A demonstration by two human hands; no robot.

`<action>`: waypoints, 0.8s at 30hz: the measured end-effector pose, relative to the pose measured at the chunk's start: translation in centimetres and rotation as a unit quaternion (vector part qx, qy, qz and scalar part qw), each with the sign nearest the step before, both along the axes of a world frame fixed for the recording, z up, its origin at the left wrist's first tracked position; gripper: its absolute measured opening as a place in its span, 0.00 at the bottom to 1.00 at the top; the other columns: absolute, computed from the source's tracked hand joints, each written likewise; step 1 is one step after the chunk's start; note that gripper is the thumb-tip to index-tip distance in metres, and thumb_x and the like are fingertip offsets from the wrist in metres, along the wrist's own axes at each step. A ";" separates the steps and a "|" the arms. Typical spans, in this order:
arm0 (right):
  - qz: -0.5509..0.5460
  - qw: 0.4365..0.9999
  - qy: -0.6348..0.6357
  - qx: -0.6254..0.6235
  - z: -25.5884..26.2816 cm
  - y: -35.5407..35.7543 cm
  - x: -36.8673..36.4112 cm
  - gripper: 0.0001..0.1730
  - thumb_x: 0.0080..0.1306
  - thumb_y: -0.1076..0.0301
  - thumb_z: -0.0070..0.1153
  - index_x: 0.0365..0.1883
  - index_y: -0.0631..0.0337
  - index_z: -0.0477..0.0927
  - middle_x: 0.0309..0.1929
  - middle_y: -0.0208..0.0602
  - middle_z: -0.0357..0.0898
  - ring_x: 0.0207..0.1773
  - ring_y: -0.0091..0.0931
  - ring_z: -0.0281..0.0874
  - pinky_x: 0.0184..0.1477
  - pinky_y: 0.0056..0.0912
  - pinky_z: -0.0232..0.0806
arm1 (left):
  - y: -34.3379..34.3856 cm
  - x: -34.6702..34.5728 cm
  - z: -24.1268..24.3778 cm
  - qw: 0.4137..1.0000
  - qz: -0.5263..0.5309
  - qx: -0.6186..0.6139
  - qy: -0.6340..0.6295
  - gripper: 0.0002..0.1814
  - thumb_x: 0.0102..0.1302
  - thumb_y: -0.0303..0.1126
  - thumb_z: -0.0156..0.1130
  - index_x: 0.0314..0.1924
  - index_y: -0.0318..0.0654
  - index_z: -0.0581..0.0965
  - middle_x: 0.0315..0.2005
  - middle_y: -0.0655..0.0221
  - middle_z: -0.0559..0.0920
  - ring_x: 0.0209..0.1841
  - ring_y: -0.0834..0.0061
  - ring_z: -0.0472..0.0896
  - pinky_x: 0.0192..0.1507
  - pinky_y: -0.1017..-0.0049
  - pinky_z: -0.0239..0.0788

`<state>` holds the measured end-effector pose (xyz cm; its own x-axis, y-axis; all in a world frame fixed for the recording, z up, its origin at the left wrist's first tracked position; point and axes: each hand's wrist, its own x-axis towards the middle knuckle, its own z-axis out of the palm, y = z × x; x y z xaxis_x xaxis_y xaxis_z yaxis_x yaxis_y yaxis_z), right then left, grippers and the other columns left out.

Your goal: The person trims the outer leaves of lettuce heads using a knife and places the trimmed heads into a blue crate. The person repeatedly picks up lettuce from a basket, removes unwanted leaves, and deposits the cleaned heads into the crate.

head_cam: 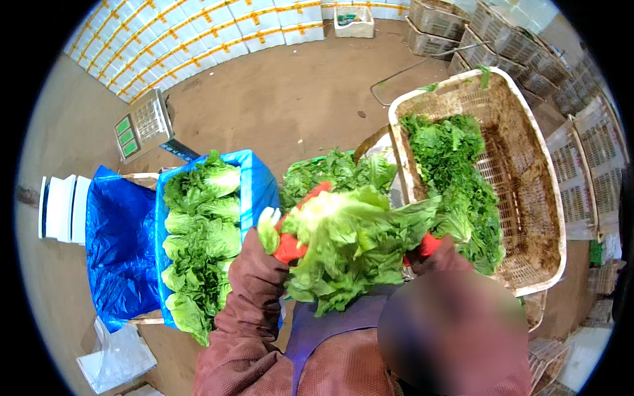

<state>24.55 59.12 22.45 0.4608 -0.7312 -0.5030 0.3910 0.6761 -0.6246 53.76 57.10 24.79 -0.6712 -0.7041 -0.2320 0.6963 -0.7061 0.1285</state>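
Note:
A large loose-leaf lettuce head (346, 232) is held up in front of my chest, its pale cut base toward the upper left. My left hand (290, 249), in a red glove, grips it near that base. A pale loose leaf (270, 230) sticks out beside the left wrist. Against the lower right leaves is my right hand (430, 245), also red-gloved. Its fingers are mostly hidden, and a small metallic bit shows below it, too unclear to name. Left of me, a crate lined with blue plastic (260, 180) holds lettuce heads (223, 240) in rows.
At right, a dirty white plastic basket (530, 163) carries leafy lettuce (446, 163). More lettuce (342, 171) lies beyond my hands. Far left are another blue-lined crate (121, 247) and a digital scale (143, 126). White foam boxes (208, 34) and stacked crates (515, 54) line the back.

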 end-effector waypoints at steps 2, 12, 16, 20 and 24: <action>-0.052 0.992 -0.102 -0.056 0.4 -0.1 2.5 0.31 0.69 0.60 0.55 0.68 0.60 0.65 0.60 0.39 0.74 0.56 0.30 0.76 0.58 0.37 0.71 | 0.4 0.2 -3.0 0.964 0.075 -0.170 -0.189 0.26 0.77 0.39 0.45 0.70 0.35 0.61 0.65 0.57 0.69 0.64 0.64 0.71 0.66 0.62 0.63; 0.073 0.843 0.189 -0.498 3.6 0.8 -3.6 0.22 0.62 0.70 0.60 0.55 0.64 0.77 0.53 0.45 0.81 0.51 0.38 0.81 0.52 0.35 0.71 | 2.7 3.0 -1.9 0.722 -0.004 -0.424 -0.547 0.34 0.67 0.33 0.61 0.70 0.35 0.60 0.51 0.67 0.79 0.54 0.74 0.76 0.57 0.69 0.67; 0.164 0.524 0.469 -0.692 9.4 1.5 -3.6 0.34 0.47 0.67 0.60 0.58 0.55 0.77 0.59 0.40 0.78 0.47 0.36 0.82 0.34 0.31 0.67 | 4.6 3.7 -0.7 0.889 -0.025 -0.346 -0.300 0.36 0.71 0.37 0.57 0.73 0.35 0.55 0.61 0.59 0.74 0.63 0.67 0.71 0.64 0.67 0.61; 0.237 0.410 0.491 -0.731 8.9 3.3 -1.7 0.35 0.49 0.70 0.61 0.60 0.51 0.77 0.62 0.42 0.74 0.52 0.38 0.80 0.42 0.31 0.71 | 5.8 -1.8 -4.7 0.923 0.099 -0.187 -0.322 0.40 0.65 0.26 0.60 0.74 0.37 0.53 0.65 0.61 0.69 0.65 0.68 0.68 0.66 0.65 0.59; 0.059 0.636 0.402 -0.656 8.3 2.6 -2.6 0.33 0.54 0.74 0.66 0.61 0.61 0.74 0.65 0.55 0.69 0.63 0.43 0.72 0.64 0.37 0.65 | 5.7 -2.0 1.7 0.809 0.108 -0.393 -0.424 0.45 0.57 0.22 0.62 0.74 0.37 0.53 0.63 0.60 0.72 0.61 0.70 0.72 0.64 0.66 0.62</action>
<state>22.00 61.68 30.76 0.5308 -0.7494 0.3959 -0.4165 -0.6374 -0.6482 51.75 62.83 26.48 -0.3465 -0.9375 0.0318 0.2194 -0.0480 0.9745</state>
